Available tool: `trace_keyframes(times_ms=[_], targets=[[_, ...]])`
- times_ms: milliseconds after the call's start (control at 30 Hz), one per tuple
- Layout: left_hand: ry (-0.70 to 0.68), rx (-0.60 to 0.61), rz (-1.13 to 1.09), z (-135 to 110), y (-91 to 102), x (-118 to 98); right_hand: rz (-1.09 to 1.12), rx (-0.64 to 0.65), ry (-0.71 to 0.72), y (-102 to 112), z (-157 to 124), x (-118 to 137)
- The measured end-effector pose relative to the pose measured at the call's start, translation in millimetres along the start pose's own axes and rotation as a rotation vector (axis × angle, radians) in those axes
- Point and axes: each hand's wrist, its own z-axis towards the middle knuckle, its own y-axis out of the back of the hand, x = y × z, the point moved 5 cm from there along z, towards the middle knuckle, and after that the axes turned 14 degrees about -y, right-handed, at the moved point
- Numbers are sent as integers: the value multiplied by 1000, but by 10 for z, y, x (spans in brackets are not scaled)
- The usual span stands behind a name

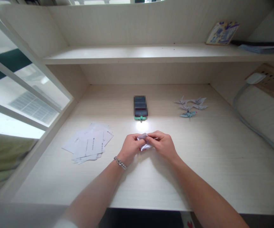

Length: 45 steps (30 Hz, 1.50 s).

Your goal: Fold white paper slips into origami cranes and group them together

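Observation:
Both my hands meet at the middle of the desk (198, 177) over a small folded piece of white paper (144, 142). My left hand (131, 147), with a metal bracelet on the wrist, pinches the paper's left side. My right hand (162, 144) pinches its right side, fingers closed on it. Most of the paper is hidden between the fingers.
A loose pile of white paper sheets (89, 143) lies to the left. A phone (140, 108) on a green stand stands just beyond my hands. Several folded paper cranes (191, 106) lie at the back right. A shelf (151, 53) above carries a booklet (222, 32). A plug and cable (254, 79) run along the right wall.

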Motion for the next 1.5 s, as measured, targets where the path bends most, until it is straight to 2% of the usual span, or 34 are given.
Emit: trace_keyframes(times_ms=[533,767,1033,1300,1400,1500], targets=[[71,52,26,-36,-39,28,77,-38,-115,30,28,-16],[74,69,51,-30,-36,40,92,-47,-133,42,39,-24],[53,94,125,-22,-12,65,212,-12,-147,50,79,-93],[46,117,140,-29,-34,28,147,-19,-127,52,56,-51],[30,101,133,-23,-26,-13,158,-28,-114,72,56,-35],[-22,20,106,-1,13,-71,169,19,-121,64,77,-49]])
